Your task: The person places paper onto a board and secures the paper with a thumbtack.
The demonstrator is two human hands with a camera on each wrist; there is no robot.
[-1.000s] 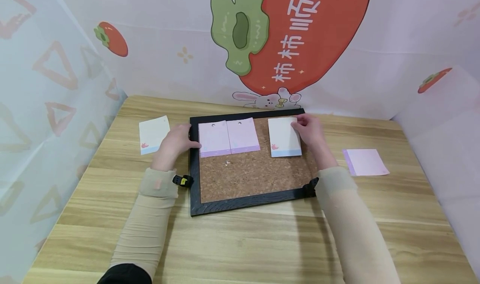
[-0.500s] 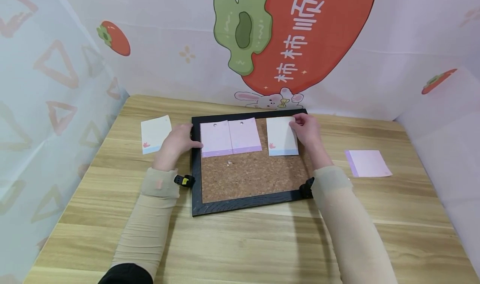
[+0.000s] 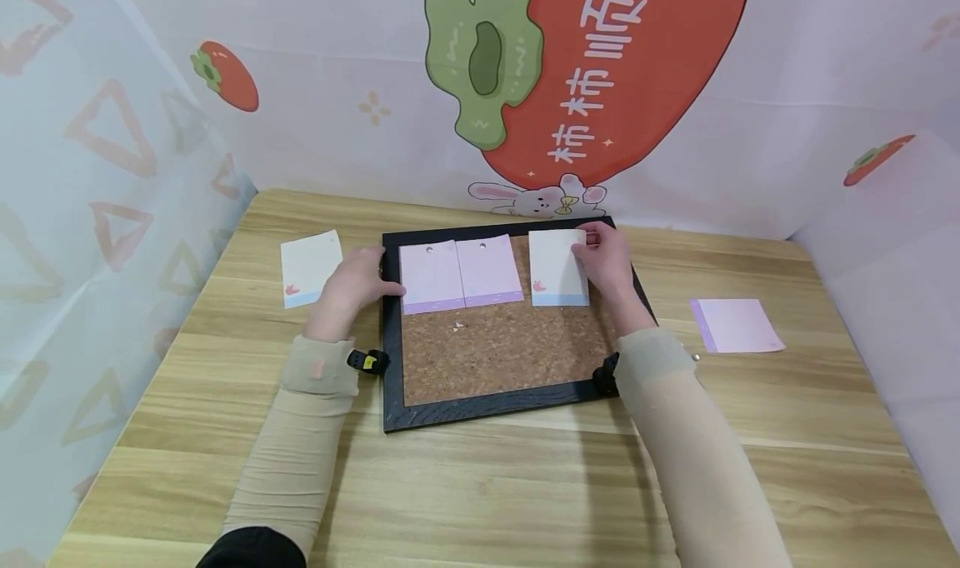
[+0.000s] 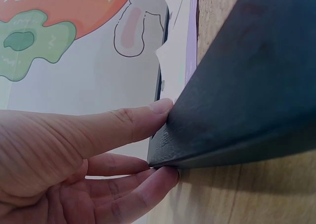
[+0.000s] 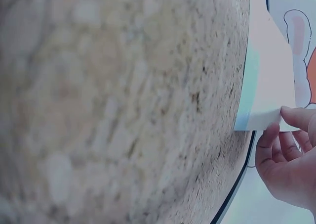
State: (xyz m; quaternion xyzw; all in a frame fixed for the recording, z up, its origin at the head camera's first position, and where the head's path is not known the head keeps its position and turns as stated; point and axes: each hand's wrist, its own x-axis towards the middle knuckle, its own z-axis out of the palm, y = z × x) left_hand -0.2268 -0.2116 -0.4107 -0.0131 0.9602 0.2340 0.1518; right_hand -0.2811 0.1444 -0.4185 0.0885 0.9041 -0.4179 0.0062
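Right hand pinches a cream note (image 3: 558,266) over the corkboard (image 3: 502,360)

From where I stand, the cream note is at the upper right of the corkboard, its blue strip and little red print at the bottom. The right hand (image 3: 606,261) has its upper right edge pinched between thumb and fingers; whether the paper lies flat against the cork, I can't tell. A strip of bare cork separates it from two pink notes, the left one (image 3: 432,278) and its neighbour (image 3: 491,272), set edge to edge, each with a small metallic dot near the top. Just below them sits a tiny whitish object (image 3: 458,326), too small to make out.

The left hand (image 3: 356,286) grips the left side of the black frame (image 3: 495,403), thumb on top and fingers at the outer edge.

Out on the wooden tabletop (image 3: 480,493), a second cream note (image 3: 309,268) lies left of the board, partly behind that hand. A loose pink note (image 3: 738,326) rests well to the right, and a small shiny bit (image 3: 695,357) shows beside the right sleeve (image 3: 697,451). Behind it all hangs a pale backdrop (image 3: 315,151) printed with a big red fruit (image 3: 652,68) and a rabbit (image 3: 536,201).
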